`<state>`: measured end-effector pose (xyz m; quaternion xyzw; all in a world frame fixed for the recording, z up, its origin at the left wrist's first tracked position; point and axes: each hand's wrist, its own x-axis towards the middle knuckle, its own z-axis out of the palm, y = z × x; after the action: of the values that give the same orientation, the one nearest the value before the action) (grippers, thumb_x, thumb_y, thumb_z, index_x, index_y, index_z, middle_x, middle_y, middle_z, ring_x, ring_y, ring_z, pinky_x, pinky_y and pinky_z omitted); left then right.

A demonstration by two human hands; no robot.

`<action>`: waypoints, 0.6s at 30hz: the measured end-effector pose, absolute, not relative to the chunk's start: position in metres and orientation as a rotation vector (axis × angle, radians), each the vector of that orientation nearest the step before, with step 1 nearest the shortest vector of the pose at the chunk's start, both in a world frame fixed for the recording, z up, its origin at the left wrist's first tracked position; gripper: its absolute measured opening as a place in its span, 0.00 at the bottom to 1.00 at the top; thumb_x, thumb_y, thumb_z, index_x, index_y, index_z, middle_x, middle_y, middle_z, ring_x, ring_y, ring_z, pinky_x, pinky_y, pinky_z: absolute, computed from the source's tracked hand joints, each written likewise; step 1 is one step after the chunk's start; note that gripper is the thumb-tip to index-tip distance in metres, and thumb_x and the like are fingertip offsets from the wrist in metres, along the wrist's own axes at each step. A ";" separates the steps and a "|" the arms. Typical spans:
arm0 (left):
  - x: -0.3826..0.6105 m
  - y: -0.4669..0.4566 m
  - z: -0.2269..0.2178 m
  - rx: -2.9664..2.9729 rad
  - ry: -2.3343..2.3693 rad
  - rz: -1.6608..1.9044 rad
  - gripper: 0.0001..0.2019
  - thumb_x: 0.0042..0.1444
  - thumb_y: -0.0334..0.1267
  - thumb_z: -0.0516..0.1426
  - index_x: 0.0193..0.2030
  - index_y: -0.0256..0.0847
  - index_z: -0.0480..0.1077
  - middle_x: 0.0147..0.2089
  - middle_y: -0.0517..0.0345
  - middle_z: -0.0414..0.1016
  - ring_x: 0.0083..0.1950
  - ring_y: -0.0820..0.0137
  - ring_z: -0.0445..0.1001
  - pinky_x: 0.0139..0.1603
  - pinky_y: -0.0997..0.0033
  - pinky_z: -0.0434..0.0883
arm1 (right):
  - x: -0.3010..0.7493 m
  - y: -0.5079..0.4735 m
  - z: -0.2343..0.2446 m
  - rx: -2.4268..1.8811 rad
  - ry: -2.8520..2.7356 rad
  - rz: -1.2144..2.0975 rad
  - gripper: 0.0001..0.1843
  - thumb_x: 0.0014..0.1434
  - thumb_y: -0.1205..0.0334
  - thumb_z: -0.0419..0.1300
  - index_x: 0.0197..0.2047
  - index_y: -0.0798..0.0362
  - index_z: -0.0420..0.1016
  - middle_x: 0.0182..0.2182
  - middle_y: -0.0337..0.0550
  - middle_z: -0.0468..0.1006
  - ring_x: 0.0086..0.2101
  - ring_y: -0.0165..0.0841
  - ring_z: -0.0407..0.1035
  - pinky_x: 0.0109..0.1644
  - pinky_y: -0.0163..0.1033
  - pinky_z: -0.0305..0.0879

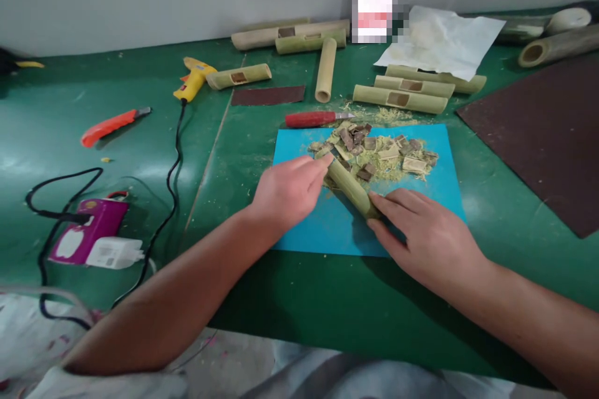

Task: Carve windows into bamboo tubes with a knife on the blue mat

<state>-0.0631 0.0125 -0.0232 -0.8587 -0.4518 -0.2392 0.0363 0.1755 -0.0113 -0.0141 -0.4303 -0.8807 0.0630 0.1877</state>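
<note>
A green bamboo tube [350, 184] slants over a blue sheet [309, 230], held at both ends. My left hand [292, 187] is closed around its far left end, the fingers partly hidden from view. At the near right end, my right hand [428, 230] pinches the tube between thumb and fingers. Beyond the tube, bamboo shavings and small cut pieces [388, 154] are heaped on the sheet. A red-handled carving knife [311, 118] lies just past the sheet's far edge, its blade pointing right.
Several cut bamboo tubes [407, 100] lie toward the wall. A yellow glue gun [194, 80], an orange utility knife [112, 126] and a purple power strip [100, 221] with cords are at left. Brown sandpaper [543, 137] lies at right, near a crumpled white paper [440, 40].
</note>
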 end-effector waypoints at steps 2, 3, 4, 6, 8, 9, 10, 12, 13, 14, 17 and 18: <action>-0.060 0.010 -0.024 -2.781 -1.256 -0.694 0.18 0.73 0.36 0.48 0.57 0.35 0.76 0.29 0.58 0.76 0.28 0.74 0.73 0.28 0.77 0.69 | 0.175 -0.011 -0.014 -1.191 -2.486 0.172 0.17 0.69 0.61 0.55 0.54 0.61 0.78 0.39 0.50 0.82 0.36 0.40 0.77 0.37 0.45 0.74; -0.059 0.009 -0.024 -2.857 -1.184 -0.677 0.18 0.73 0.35 0.47 0.57 0.36 0.76 0.28 0.59 0.76 0.27 0.74 0.72 0.27 0.77 0.68 | 0.175 -0.011 -0.014 -1.188 -2.491 0.172 0.17 0.69 0.61 0.55 0.53 0.61 0.78 0.39 0.50 0.82 0.36 0.40 0.77 0.37 0.45 0.74; -0.059 0.009 -0.024 -2.906 -1.150 -0.658 0.18 0.73 0.35 0.47 0.58 0.37 0.76 0.29 0.59 0.76 0.27 0.74 0.72 0.27 0.77 0.68 | 0.175 -0.011 -0.014 -1.193 -2.492 0.173 0.17 0.69 0.61 0.55 0.53 0.61 0.79 0.39 0.50 0.82 0.36 0.40 0.77 0.36 0.45 0.74; -0.062 0.014 -0.025 -2.792 -1.257 -0.705 0.17 0.73 0.36 0.49 0.57 0.38 0.77 0.32 0.58 0.79 0.29 0.74 0.74 0.30 0.78 0.70 | 0.175 -0.012 -0.014 -1.206 -2.487 0.176 0.17 0.69 0.61 0.55 0.54 0.61 0.78 0.39 0.50 0.82 0.37 0.41 0.77 0.37 0.46 0.74; -0.070 0.025 -0.026 -2.671 -1.406 -0.779 0.16 0.72 0.37 0.51 0.56 0.37 0.77 0.39 0.53 0.82 0.36 0.71 0.79 0.37 0.76 0.74 | 0.174 -0.012 -0.014 -1.208 -2.481 0.178 0.18 0.69 0.61 0.56 0.54 0.63 0.78 0.39 0.51 0.82 0.37 0.42 0.77 0.37 0.47 0.75; -0.074 0.031 -0.027 -2.646 -1.454 -0.793 0.16 0.72 0.37 0.52 0.57 0.36 0.77 0.40 0.51 0.83 0.38 0.70 0.80 0.39 0.74 0.75 | 0.174 -0.012 -0.014 -1.202 -2.476 0.176 0.18 0.69 0.61 0.56 0.54 0.64 0.78 0.39 0.51 0.82 0.37 0.42 0.77 0.38 0.48 0.75; -0.078 0.036 -0.027 -2.642 -1.483 -0.800 0.16 0.72 0.36 0.52 0.57 0.34 0.77 0.41 0.50 0.83 0.40 0.69 0.80 0.41 0.73 0.76 | 0.174 -0.012 -0.014 -1.192 -2.475 0.172 0.18 0.69 0.62 0.56 0.54 0.64 0.78 0.39 0.52 0.82 0.37 0.43 0.77 0.38 0.48 0.75; -0.083 0.042 -0.029 -2.654 -1.501 -0.803 0.16 0.72 0.36 0.52 0.58 0.33 0.76 0.41 0.49 0.83 0.40 0.69 0.81 0.42 0.72 0.77 | 0.174 -0.012 -0.013 -1.177 -2.472 0.152 0.18 0.68 0.61 0.57 0.54 0.65 0.78 0.40 0.53 0.81 0.37 0.43 0.77 0.37 0.48 0.74; -0.083 0.043 -0.029 -2.657 -1.504 -0.810 0.16 0.72 0.36 0.52 0.58 0.33 0.76 0.41 0.49 0.83 0.40 0.69 0.81 0.42 0.72 0.77 | 0.173 -0.012 -0.013 -1.167 -2.469 0.134 0.19 0.67 0.61 0.58 0.55 0.65 0.78 0.40 0.53 0.81 0.36 0.43 0.77 0.36 0.47 0.74; -0.083 0.043 -0.030 -2.654 -1.511 -0.818 0.16 0.72 0.36 0.52 0.58 0.34 0.77 0.41 0.49 0.83 0.40 0.69 0.81 0.42 0.73 0.77 | 0.173 -0.012 -0.013 -1.153 -2.468 0.113 0.20 0.67 0.61 0.58 0.56 0.65 0.77 0.40 0.54 0.81 0.36 0.43 0.76 0.36 0.47 0.74; -0.079 0.040 -0.030 -2.642 -1.508 -0.824 0.16 0.72 0.38 0.52 0.57 0.35 0.77 0.41 0.50 0.83 0.41 0.69 0.81 0.41 0.73 0.77 | 0.172 -0.012 -0.013 -1.112 -2.478 0.059 0.18 0.67 0.62 0.58 0.55 0.64 0.78 0.39 0.54 0.81 0.36 0.43 0.76 0.37 0.47 0.74; -0.077 0.038 -0.030 -2.638 -1.497 -0.827 0.17 0.73 0.38 0.51 0.57 0.35 0.77 0.42 0.50 0.83 0.41 0.69 0.80 0.41 0.73 0.77 | 0.172 -0.011 -0.014 -1.110 -2.483 0.053 0.18 0.66 0.62 0.58 0.53 0.64 0.79 0.39 0.53 0.81 0.36 0.43 0.76 0.37 0.47 0.73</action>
<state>-0.0768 0.0376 -0.0297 -0.8391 -0.4761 -0.2630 -0.0010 0.1722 -0.0114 -0.0135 -0.3990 -0.8926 0.0189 0.2093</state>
